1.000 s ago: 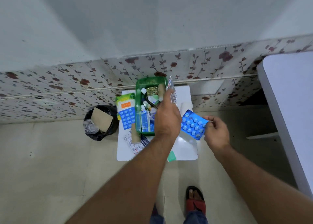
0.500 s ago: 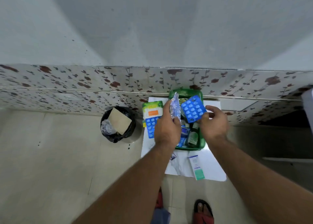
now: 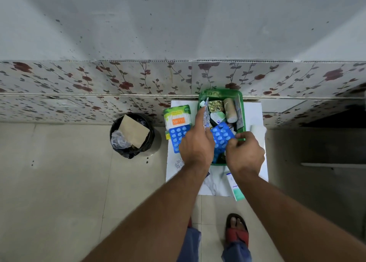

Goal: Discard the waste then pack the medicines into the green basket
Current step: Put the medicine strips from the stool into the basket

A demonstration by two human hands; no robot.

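Note:
The green basket (image 3: 221, 93) stands on a low white table (image 3: 255, 111) against the wall, holding a gold blister, a brown roll, small bottles and boxes. My left hand (image 3: 196, 145) is over the basket's left side, holding a clear silvery blister strip (image 3: 206, 115) upright. My right hand (image 3: 244, 152) pinches a blue blister pack (image 3: 221, 136) low over the basket's near half. A second blue blister pack (image 3: 177, 138) and a green-and-white cotton bud pack (image 3: 177, 116) lie on the table left of the basket.
A black bin (image 3: 132, 136) with a brown card and crumpled plastic stands on the floor left of the table. A white-and-green box (image 3: 235, 186) and a printed leaflet (image 3: 179, 163) lie on the table's near part. My sandalled foot (image 3: 237, 230) is below.
My right hand has brought the blue blister pack from the right of the basket to over it and lowered it inside. The left hand keeps holding the clear strip. My head moved.

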